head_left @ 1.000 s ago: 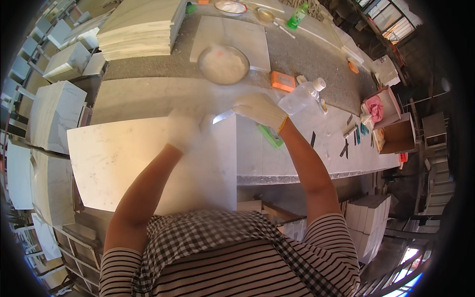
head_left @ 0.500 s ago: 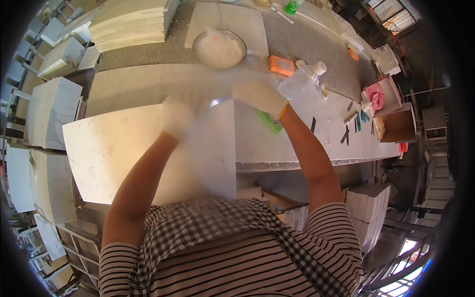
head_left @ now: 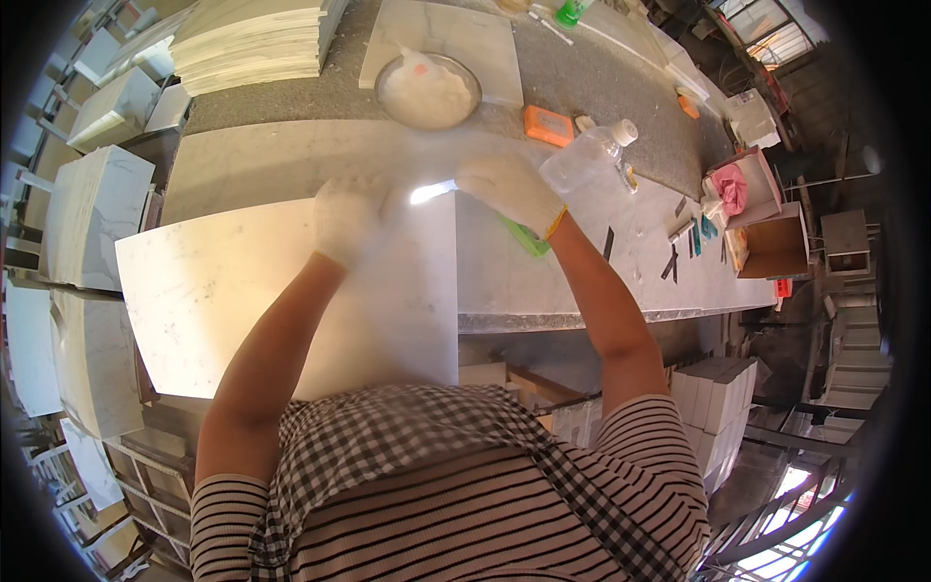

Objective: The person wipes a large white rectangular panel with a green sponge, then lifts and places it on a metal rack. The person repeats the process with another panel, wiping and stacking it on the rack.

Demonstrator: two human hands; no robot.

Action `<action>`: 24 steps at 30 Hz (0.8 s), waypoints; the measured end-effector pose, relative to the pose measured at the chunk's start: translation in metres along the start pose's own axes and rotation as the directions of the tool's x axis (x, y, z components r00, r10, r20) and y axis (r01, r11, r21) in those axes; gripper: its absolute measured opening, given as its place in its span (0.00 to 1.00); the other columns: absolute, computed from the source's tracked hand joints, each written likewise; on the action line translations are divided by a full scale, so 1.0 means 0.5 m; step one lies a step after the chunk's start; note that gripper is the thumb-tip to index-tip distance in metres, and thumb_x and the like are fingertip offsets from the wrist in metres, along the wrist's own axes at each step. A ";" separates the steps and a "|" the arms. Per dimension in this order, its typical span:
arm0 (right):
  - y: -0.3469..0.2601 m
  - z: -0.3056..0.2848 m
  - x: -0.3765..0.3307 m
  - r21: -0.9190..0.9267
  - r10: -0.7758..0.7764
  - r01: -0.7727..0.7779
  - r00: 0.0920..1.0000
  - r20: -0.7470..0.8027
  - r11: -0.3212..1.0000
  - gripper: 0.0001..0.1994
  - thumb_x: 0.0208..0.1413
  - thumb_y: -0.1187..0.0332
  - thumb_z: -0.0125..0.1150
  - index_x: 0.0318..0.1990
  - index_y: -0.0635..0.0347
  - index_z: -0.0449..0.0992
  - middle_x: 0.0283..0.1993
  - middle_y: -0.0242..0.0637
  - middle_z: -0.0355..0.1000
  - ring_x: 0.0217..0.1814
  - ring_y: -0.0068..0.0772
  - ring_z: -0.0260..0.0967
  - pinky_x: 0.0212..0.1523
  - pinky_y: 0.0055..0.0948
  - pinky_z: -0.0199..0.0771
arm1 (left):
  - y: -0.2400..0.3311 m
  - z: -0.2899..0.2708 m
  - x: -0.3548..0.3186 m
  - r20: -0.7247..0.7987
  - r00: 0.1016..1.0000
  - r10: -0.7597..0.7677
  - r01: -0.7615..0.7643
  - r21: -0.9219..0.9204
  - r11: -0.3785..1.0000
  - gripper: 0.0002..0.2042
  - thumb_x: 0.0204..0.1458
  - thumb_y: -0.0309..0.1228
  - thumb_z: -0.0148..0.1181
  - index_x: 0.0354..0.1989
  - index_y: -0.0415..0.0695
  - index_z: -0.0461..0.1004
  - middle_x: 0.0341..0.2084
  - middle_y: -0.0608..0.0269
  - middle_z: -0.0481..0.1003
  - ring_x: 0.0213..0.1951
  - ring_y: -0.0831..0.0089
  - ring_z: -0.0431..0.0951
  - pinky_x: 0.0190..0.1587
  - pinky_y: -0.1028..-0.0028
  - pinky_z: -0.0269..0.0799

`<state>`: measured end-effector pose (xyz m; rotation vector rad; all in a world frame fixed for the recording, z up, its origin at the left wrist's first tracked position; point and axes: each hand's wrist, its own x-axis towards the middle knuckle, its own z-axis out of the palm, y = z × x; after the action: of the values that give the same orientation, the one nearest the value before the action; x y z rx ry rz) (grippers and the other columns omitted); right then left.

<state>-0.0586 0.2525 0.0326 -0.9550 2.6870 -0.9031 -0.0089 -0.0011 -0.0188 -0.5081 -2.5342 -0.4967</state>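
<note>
A white marble-patterned slab (head_left: 223,291) lies in front of me, its near edge against my checked apron. My left hand (head_left: 347,218), in a pale knitted glove, rests at the slab's far edge; haze over the picture hides how its fingers lie. My right hand (head_left: 512,191), gloved too with a yellow cuff edge, is just past the slab's far right corner, fingers bent towards the left hand. From its fingertips a shiny flat strip (head_left: 433,191) points left, between the hands. A bright green piece (head_left: 522,235), partly covered, lies under the right hand.
Beyond my hands a round metal bowl (head_left: 429,112) holds white material. To the right are an orange block (head_left: 549,126), a clear plastic bottle (head_left: 582,163), dark strips (head_left: 671,262) and an open cardboard box (head_left: 776,242). Stacked slabs (head_left: 247,48) stand far left.
The view has shifted slightly, moving the scene a little left and up. My right hand looks sharper; both hands stay at nearly the same places by the slab's far edge.
</note>
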 end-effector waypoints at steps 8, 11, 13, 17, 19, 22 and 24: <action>0.006 0.018 0.002 0.100 0.030 -0.025 0.998 -0.050 0.995 0.15 0.59 0.60 0.54 0.44 0.61 0.79 0.43 0.42 0.78 0.46 0.43 0.73 0.47 0.36 0.71 | 0.006 -0.004 0.003 -0.020 1.000 -0.016 0.016 -0.026 1.000 0.12 0.54 0.39 0.53 0.26 0.47 0.78 0.23 0.58 0.76 0.29 0.55 0.76 0.33 0.57 0.70; 0.007 0.017 0.005 0.002 -0.022 0.022 0.999 -0.049 1.000 0.14 0.59 0.61 0.54 0.44 0.60 0.79 0.44 0.43 0.77 0.47 0.44 0.73 0.47 0.37 0.71 | 0.007 -0.006 0.003 0.013 0.999 -0.034 0.034 -0.022 0.999 0.12 0.54 0.39 0.53 0.27 0.47 0.78 0.25 0.57 0.77 0.29 0.54 0.76 0.34 0.57 0.70; 0.007 0.017 0.002 -0.025 -0.003 0.002 0.999 -0.033 1.000 0.14 0.59 0.61 0.53 0.44 0.59 0.79 0.44 0.44 0.77 0.47 0.45 0.73 0.48 0.38 0.71 | 0.007 -0.006 0.002 -0.019 1.000 -0.021 0.020 -0.031 0.999 0.12 0.55 0.39 0.53 0.27 0.47 0.78 0.26 0.56 0.77 0.30 0.54 0.76 0.34 0.56 0.70; 0.001 0.027 -0.012 -0.097 -0.036 0.027 0.995 -0.091 0.995 0.14 0.59 0.61 0.52 0.42 0.59 0.79 0.42 0.44 0.77 0.44 0.47 0.72 0.45 0.39 0.71 | 0.007 -0.004 -0.001 -0.037 0.999 -0.023 0.021 -0.040 0.999 0.12 0.55 0.39 0.53 0.27 0.46 0.78 0.28 0.56 0.77 0.31 0.53 0.76 0.35 0.57 0.70; -0.003 0.033 -0.019 -0.113 -0.023 0.012 0.995 -0.098 0.993 0.11 0.59 0.63 0.52 0.39 0.59 0.77 0.39 0.43 0.75 0.43 0.46 0.71 0.45 0.40 0.69 | 0.005 -0.004 -0.002 -0.019 1.000 -0.008 0.008 -0.012 1.000 0.12 0.55 0.39 0.53 0.28 0.46 0.78 0.28 0.56 0.77 0.31 0.53 0.76 0.35 0.57 0.70; -0.006 0.039 -0.026 -0.194 -0.063 0.041 0.992 -0.105 0.980 0.10 0.59 0.64 0.53 0.37 0.59 0.77 0.36 0.42 0.74 0.42 0.46 0.70 0.44 0.41 0.69 | 0.002 -0.006 -0.002 0.019 1.000 -0.019 0.019 -0.015 1.000 0.12 0.56 0.40 0.54 0.29 0.47 0.79 0.27 0.56 0.77 0.32 0.54 0.76 0.35 0.58 0.70; -0.004 0.044 -0.029 -0.186 -0.038 0.015 0.992 -0.117 0.982 0.11 0.59 0.62 0.52 0.37 0.58 0.77 0.36 0.42 0.75 0.41 0.47 0.71 0.43 0.41 0.69 | 0.001 -0.008 0.000 0.064 0.997 -0.030 0.032 -0.020 0.999 0.12 0.56 0.40 0.54 0.29 0.47 0.79 0.27 0.56 0.77 0.32 0.54 0.76 0.35 0.57 0.70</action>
<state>-0.0390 0.2494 0.0153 -1.0045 2.9092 -0.7483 -0.0071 -0.0022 -0.0153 -0.5006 -2.6037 -0.5273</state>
